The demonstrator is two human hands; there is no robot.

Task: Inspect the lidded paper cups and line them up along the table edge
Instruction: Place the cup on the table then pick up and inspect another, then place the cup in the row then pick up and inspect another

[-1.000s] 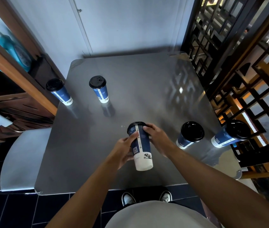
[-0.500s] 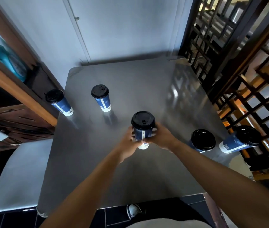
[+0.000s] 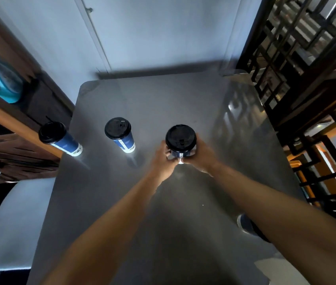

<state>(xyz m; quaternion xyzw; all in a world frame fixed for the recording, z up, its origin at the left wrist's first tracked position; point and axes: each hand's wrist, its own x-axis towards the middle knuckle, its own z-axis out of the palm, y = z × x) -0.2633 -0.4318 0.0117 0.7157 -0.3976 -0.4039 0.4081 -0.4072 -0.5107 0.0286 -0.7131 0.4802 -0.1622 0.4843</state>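
Both hands' fingers (image 3: 168,150) wrap the upright blue paper cup (image 3: 180,141), domed black plastic lid, on brushed-metal table (image 3: 183,103).

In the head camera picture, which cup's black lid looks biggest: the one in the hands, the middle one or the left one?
1. Held cup's lid, though it's nearest the camera.
2. Middle lid and left lid look alike.

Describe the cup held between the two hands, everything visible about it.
The held cup is a blue paper cup with a black plastic lid that has a small sip tab near its front edge. A white strip with print runs down its side, and a white base band shows below. It stands upright, third in line with two matching cups to its left. The left hand and right hand grip its sides below the lid. Whether its base touches the metal table cannot be told.
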